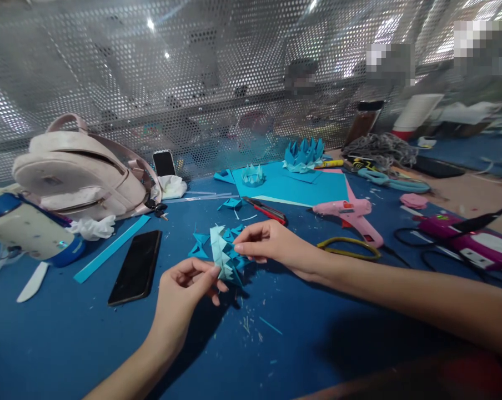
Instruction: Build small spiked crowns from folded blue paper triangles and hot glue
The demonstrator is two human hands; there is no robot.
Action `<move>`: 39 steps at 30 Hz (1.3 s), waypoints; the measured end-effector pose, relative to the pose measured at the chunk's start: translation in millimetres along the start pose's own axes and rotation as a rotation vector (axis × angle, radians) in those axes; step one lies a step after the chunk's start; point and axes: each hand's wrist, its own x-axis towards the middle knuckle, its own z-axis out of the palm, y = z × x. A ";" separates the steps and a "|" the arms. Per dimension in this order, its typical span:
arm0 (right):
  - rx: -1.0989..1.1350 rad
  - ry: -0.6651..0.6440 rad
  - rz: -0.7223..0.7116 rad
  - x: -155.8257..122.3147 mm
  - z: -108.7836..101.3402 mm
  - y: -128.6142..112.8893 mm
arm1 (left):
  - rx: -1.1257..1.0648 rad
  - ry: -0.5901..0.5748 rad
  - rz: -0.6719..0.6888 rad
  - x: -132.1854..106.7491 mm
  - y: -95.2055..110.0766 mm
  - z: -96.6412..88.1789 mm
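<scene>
Between my two hands is a folded-paper ring (pixel 219 250), pale blue at its near band with darker blue pointed pieces on the far side. My left hand (pixel 188 283) pinches its lower edge between thumb and fingers. My right hand (pixel 271 241) has thumb and fingers closed on its right side, hiding some of the points. A loose folded blue piece (pixel 198 245) lies on the table just left of the ring. Another folded piece (pixel 231 204) rests farther back, beside a red and black utility knife (pixel 267 211).
A pink glue gun (pixel 346 211) and yellow-handled loop (pixel 351 247) lie near my right forearm. Finished-looking paper crowns (pixel 253 175) stand on blue paper sheets (pixel 284 189) behind. A phone (pixel 136 266), blue strip (pixel 111 250), tumbler (pixel 30 228) and backpack (pixel 84 172) are left; a purple power strip (pixel 467 241) is right.
</scene>
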 end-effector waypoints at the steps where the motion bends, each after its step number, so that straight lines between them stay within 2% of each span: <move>1: 0.004 -0.005 0.002 -0.1 0.0 0.2 | -0.003 0.001 -0.002 0.0 0.1 0.0; 20: 0.055 -0.019 0.056 1.5 0.2 3.7 | -0.012 -0.003 -0.005 -0.3 -2.1 1.1; 30: 0.088 -0.021 0.122 -1.0 2.1 1.3 | -0.017 0.064 0.009 -2.6 -2.3 5.7; 39: 0.128 -0.024 0.188 -2.6 4.0 -5.5 | 0.003 0.014 0.008 1.5 -5.4 0.5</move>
